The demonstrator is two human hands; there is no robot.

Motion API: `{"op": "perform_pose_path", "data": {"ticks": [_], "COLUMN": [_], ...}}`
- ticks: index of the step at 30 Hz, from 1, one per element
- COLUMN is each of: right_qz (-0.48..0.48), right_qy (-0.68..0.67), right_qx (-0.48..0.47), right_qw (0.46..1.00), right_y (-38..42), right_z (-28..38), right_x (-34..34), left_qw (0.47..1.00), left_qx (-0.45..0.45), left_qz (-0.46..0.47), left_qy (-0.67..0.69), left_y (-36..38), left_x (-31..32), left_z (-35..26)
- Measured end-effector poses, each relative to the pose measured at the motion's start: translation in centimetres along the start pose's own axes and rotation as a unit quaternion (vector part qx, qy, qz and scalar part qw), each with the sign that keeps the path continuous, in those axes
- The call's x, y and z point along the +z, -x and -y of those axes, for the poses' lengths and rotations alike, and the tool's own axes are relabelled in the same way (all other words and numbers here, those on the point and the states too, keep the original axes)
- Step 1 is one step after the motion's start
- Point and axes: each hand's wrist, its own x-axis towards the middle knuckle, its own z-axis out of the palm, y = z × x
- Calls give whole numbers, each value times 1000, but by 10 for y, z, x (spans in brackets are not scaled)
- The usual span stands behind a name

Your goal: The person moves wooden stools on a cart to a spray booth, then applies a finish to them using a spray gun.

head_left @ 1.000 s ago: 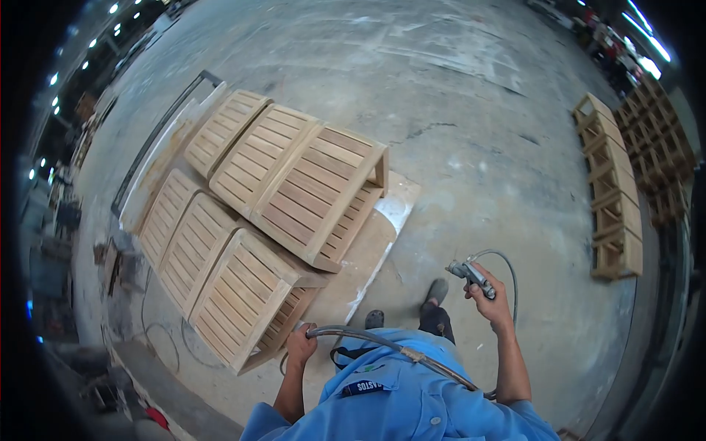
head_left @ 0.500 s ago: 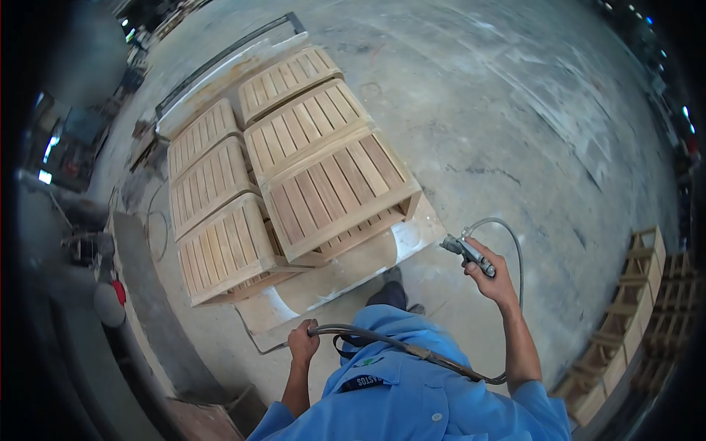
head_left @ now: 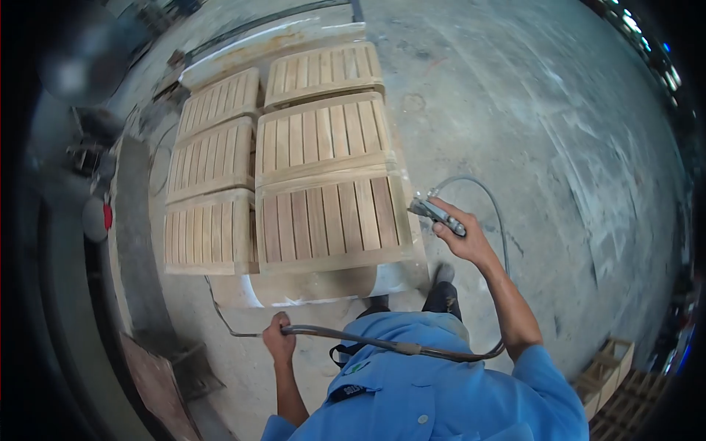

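Note:
My right hand (head_left: 466, 234) is closed around the grip of a metal spray gun (head_left: 437, 213), whose nozzle points left toward the nearest slatted wooden top (head_left: 331, 224). A thin grey hose loops from the gun past my right forearm. My left hand (head_left: 279, 339) is closed on a dark hose (head_left: 368, 340) that crosses in front of my blue shirt. Several slatted wooden pieces like small tables or stools stand in two rows, among them a middle right one (head_left: 323, 136) and a near left one (head_left: 206, 231). Their lower parts are mostly hidden.
Beneath the wooden pieces lies a pale board (head_left: 316, 287) with white patches. At the back is a dark metal bar (head_left: 272, 20). Stacked wooden frames (head_left: 609, 367) stand at lower right, and a brown panel (head_left: 158, 382) leans at lower left. Concrete floor (head_left: 478, 110) stretches to the right.
My view has turned and I stand nearer the wooden pieces, squarer to them. The spray gun in my right hand is now beside the nearest top's right edge. My left hand keeps the hose.

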Motion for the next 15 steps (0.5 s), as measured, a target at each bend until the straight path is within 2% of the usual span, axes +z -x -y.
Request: {"op": "perform_pose_path", "data": {"ticks": [2, 3, 5, 8, 10, 11, 15], "right_qz": [50, 88, 144, 168, 154, 178, 213], "right_qy": [-17, -24, -37, -45, -2, -17, -7], "right_qx": [-29, -11, 1, -75, -158, -136, -168], "right_qw": [998, 996, 989, 982, 975, 974, 962], "right_y": [-44, -66, -110, -173, -205, -217, -263], "right_z": [-15, -19, -38, -72, -82, -81, -82], "right_x": [-9, -16, -27, -48, -61, -70, -91], "left_qw": [996, 994, 980, 958, 947, 939, 912], "left_qx": [-62, -81, -134, -193, -226, -248, -300], "left_qz": [-63, -73, -144, -215, -229, -236, -275], "left_qy": [33, 29, -22, 8, 8, 19, 48], "left_y": [18, 30, 48, 64, 76, 83, 81], "left_x": [-5, -1, 11, 42, 67, 76, 96], "left_z": [-23, -38, -71, -146, -184, -202, -274]}}
